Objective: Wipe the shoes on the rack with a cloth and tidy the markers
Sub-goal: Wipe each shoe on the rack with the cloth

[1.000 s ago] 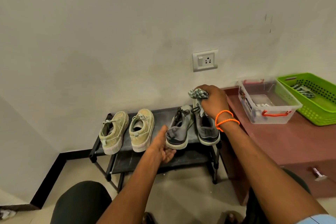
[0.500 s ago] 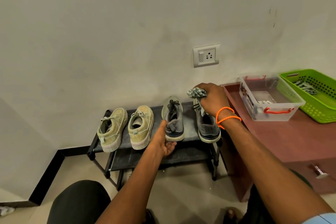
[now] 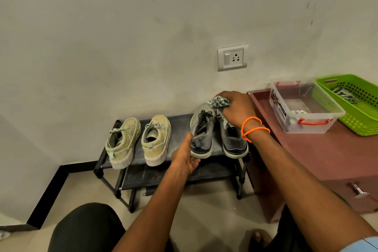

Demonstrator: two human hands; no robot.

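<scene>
From the head view, your left hand (image 3: 187,154) now holds the heel of the left grey shoe (image 3: 201,135), thumb on the collar and fingers curled under the sole; a second ago that shoe sat tilted and skewed toward its partner, and it now points straight back at the wall, its heel raised slightly off the shoe rack (image 3: 180,120), so you have squared it up and steadied it, which reads as setting it up for wiping; your right hand (image 3: 235,108) has barely shifted and keeps a closed grip on the bunched cloth (image 3: 217,102), a tail of which hangs down onto the right grey shoe (image 3: 233,141).

The cloth sits above and just behind the toe of the left grey shoe, near it but not clearly touching; the wad is just beside the laces, so a short move toward your left should bring it onto the upper; the two beige shoes (image 3: 139,141) stand further left on the same shelf, well apart from both hands and untouched.

On the worktop (image 3: 319,149) to your right, a clear bin (image 3: 302,108) and a green basket (image 3: 351,104) stand side by side; whether their contents are the markers, I cannot tell.
</scene>
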